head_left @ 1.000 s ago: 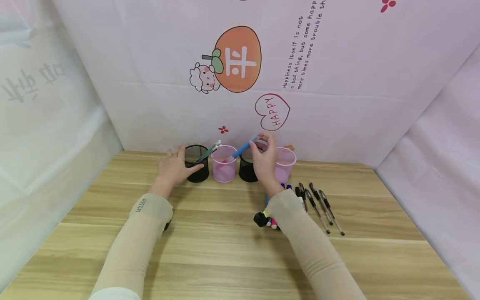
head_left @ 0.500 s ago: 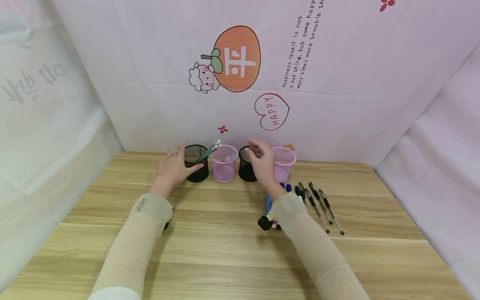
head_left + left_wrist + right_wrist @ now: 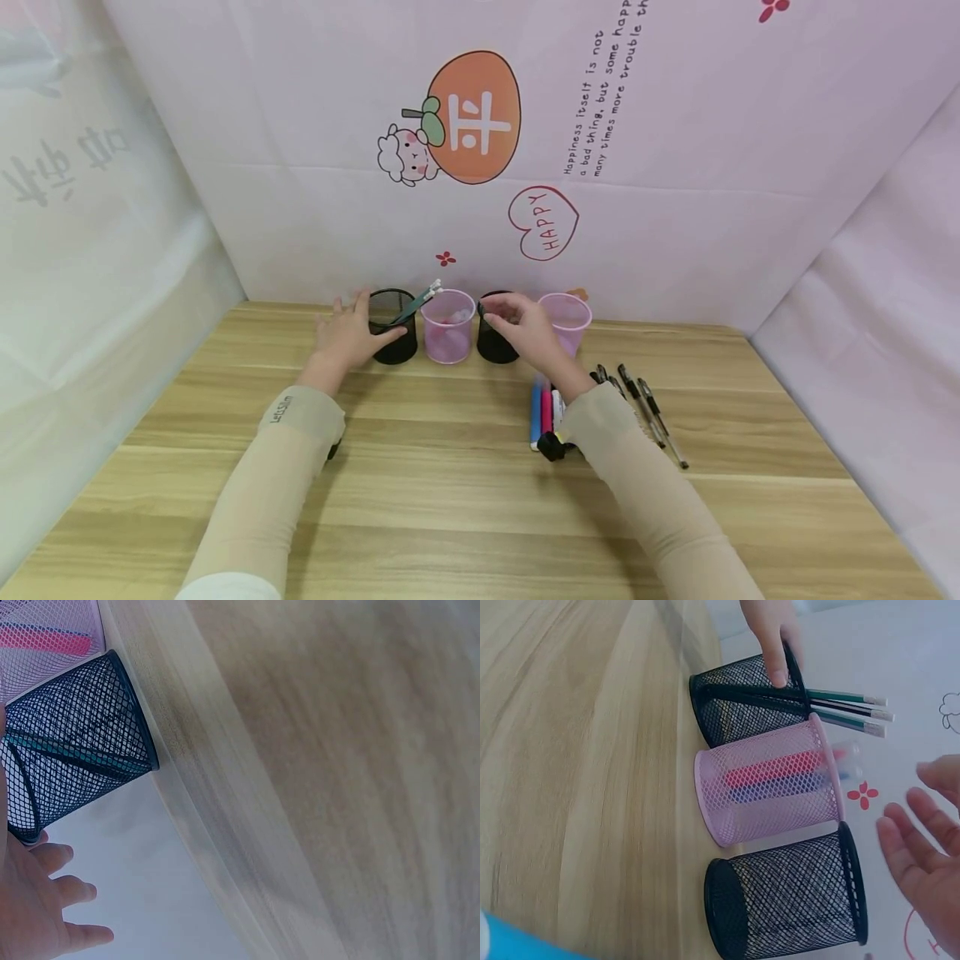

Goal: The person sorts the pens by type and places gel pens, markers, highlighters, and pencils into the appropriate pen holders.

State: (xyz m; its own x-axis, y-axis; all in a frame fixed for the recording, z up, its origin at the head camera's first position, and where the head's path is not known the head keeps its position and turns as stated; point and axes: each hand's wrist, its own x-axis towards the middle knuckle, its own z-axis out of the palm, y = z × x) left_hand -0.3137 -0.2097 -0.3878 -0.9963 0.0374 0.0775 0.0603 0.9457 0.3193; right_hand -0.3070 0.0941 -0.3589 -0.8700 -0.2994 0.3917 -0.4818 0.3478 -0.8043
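My left hand (image 3: pixel 351 335) holds the left black mesh cup (image 3: pixel 394 332), thumb across its front wall and fingers on its far side. Several pencils (image 3: pixel 847 709) stick out of that cup. Beside it stands a pink mesh cup (image 3: pixel 448 329) with a red and a blue marker lying inside (image 3: pixel 772 780). My right hand (image 3: pixel 517 321) hovers with relaxed fingers, holding nothing, just above the second black mesh cup (image 3: pixel 493 343), which looks bare inside in the right wrist view (image 3: pixel 787 904). In the left wrist view the left cup (image 3: pixel 75 765) sits against my palm (image 3: pixel 34 907).
A second pink mesh cup (image 3: pixel 567 318) ends the row at the right. Coloured markers (image 3: pixel 545 412) lie on the wooden table (image 3: pixel 420 500) under my right wrist, with several black pens (image 3: pixel 647 410) to their right. A printed cloth wall (image 3: pixel 675 208) rises right behind the cups.
One second ago my right hand held a blue marker over the pink cup; the marker now lies inside it. The hand has since come down and back, holding nothing. My left hand stays put.
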